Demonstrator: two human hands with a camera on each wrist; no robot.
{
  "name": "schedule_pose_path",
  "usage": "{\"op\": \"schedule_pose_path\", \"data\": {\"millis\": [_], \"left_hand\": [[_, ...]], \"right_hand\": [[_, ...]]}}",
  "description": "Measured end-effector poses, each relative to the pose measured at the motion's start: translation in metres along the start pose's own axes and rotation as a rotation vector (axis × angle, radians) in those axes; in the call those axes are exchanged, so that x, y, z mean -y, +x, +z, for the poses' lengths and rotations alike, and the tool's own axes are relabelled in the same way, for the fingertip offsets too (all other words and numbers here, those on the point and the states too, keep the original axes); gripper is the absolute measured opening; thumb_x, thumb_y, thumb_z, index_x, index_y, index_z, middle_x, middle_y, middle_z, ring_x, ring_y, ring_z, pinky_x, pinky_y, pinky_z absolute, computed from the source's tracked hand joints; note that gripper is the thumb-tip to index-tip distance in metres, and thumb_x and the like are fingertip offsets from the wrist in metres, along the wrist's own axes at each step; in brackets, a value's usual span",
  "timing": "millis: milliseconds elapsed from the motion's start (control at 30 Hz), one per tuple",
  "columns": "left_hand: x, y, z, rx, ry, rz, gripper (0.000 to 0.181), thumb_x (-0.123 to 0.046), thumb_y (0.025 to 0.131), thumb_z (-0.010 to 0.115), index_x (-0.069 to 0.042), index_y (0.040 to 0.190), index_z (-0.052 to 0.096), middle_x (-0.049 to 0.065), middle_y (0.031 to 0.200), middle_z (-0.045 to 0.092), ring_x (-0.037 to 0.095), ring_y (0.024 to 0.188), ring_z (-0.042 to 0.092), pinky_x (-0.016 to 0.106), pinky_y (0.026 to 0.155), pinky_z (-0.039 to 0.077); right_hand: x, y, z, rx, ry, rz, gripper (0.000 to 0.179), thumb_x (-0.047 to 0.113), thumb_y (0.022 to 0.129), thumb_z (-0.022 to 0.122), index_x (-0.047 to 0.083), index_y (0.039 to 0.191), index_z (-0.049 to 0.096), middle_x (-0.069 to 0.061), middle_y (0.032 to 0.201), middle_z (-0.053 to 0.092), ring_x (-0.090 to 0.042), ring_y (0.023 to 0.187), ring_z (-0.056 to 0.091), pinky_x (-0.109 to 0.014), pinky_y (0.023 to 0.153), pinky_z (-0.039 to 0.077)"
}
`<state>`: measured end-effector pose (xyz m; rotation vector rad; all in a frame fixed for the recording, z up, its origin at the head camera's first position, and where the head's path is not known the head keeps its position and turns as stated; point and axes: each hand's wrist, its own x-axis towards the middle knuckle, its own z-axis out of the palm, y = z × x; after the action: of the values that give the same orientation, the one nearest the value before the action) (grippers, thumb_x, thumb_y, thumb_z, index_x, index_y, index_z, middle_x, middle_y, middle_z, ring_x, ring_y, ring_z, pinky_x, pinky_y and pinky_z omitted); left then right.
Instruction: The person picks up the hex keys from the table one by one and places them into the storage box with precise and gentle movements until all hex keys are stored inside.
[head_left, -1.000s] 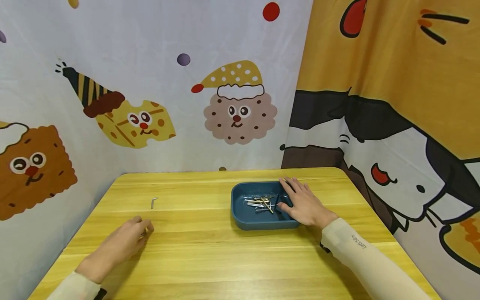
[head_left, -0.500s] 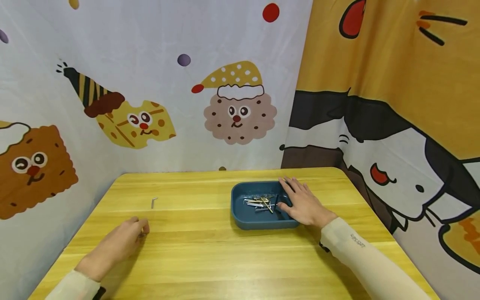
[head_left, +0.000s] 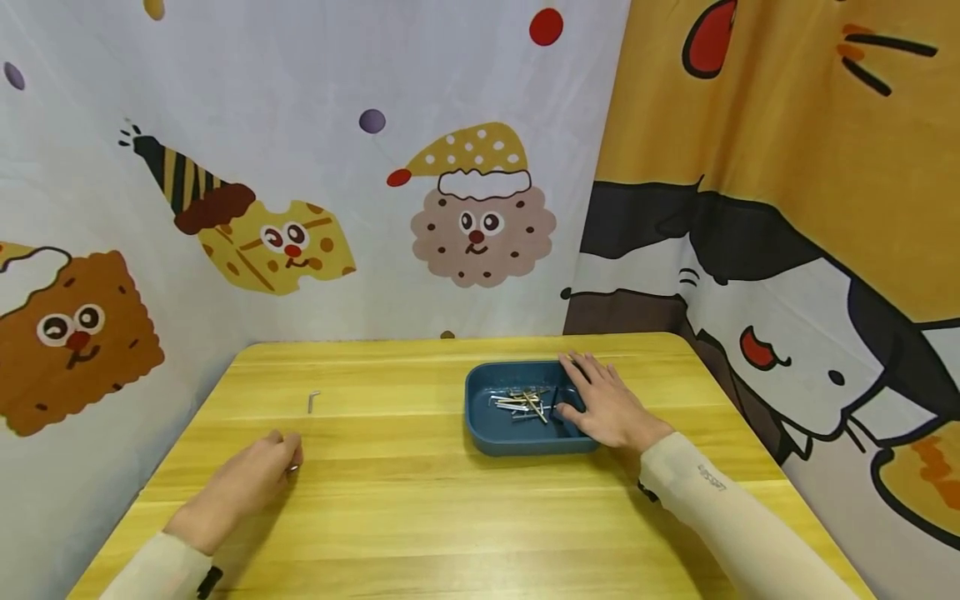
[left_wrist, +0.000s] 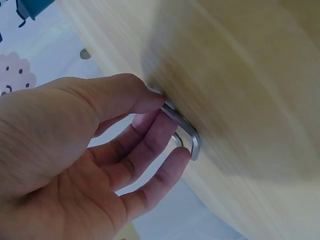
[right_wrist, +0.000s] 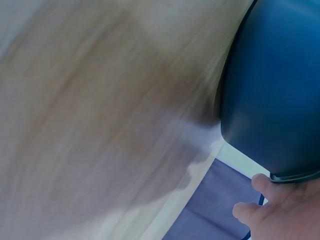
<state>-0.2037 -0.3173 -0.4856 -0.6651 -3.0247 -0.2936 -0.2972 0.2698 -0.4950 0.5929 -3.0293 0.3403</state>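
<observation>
In the left wrist view my left hand (left_wrist: 90, 135) pinches a bent grey metal hex key (left_wrist: 187, 127) between thumb and fingers, close over the wooden table. A second shiny bit of metal shows behind the fingertips there. Just beyond that hand, in the head view, another small hex key (head_left: 312, 402) lies on the tabletop. My right hand (head_left: 611, 408) rests over the right end of a blue tray (head_left: 480, 437), fingers stretched across the rim and thumb reaching inside. Thin silver and brass-coloured metal pieces (head_left: 525, 404) lie crossed in a loose pile on the tray's floor.
The yellow wood-grain table (head_left: 420, 533) meets a white cartoon-printed curtain (head_left: 315, 100) at its back edge. A yellow and black-and-white curtain (head_left: 780, 275) hangs along the right side.
The left hand's fingers have drawn together on the hex key at nearly the same spot. The head view has shifted slightly. The right hand and tray stay as they were.
</observation>
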Motion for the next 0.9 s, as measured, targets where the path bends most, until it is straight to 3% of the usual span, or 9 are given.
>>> {"op": "schedule_pose_path", "data": {"millis": [133,300,467,633,900], "left_hand": [[0.001,-0.001,0.005,-0.035,-0.030,0.017,0.031,0.019,0.095,0.074,-0.011,0.103,0.067,0.000,0.092,0.061,0.005,0.077,0.053,0.026,0.065,0.053],[-0.001,0.001,0.007,-0.076,-0.050,0.045,0.035,0.020,0.090,0.078,-0.010,0.104,0.069,0.000,0.094,0.064,0.006,0.081,0.061,0.025,0.067,0.058],[-0.009,0.007,0.005,-0.112,-0.059,0.085,0.034,0.017,0.092,0.084,-0.011,0.105,0.069,0.001,0.095,0.065,0.012,0.081,0.068,0.024,0.067,0.059],[-0.026,0.019,-0.002,-0.172,-0.099,0.144,0.035,0.018,0.094,0.083,-0.010,0.109,0.068,0.001,0.097,0.063,0.007,0.082,0.062,0.024,0.066,0.057],[-0.070,0.058,-0.017,-0.205,-0.108,0.222,0.034,0.019,0.096,0.080,-0.006,0.117,0.070,0.002,0.100,0.064,0.008,0.087,0.060,0.023,0.069,0.057]], "right_hand": [[-0.002,-0.001,0.002,0.000,-0.011,-0.001,0.089,0.050,0.118,0.064,0.015,0.188,0.021,-0.022,0.193,0.026,-0.055,0.180,0.020,-0.083,0.141,0.019],[-0.003,-0.002,0.002,-0.012,-0.011,-0.004,0.089,0.050,0.117,0.065,0.014,0.188,0.024,-0.023,0.192,0.028,-0.055,0.179,0.023,-0.084,0.140,0.022],[-0.003,-0.004,0.001,-0.020,-0.015,-0.002,0.090,0.049,0.117,0.066,0.014,0.187,0.024,-0.023,0.192,0.030,-0.055,0.179,0.025,-0.084,0.140,0.022],[-0.003,-0.002,0.000,-0.036,-0.007,-0.014,0.089,0.049,0.117,0.067,0.013,0.187,0.026,-0.023,0.191,0.030,-0.055,0.178,0.025,-0.084,0.139,0.023],[-0.003,-0.001,0.002,-0.039,-0.008,-0.007,0.089,0.049,0.116,0.067,0.013,0.187,0.026,-0.022,0.191,0.031,-0.055,0.178,0.026,-0.083,0.140,0.023]]}}
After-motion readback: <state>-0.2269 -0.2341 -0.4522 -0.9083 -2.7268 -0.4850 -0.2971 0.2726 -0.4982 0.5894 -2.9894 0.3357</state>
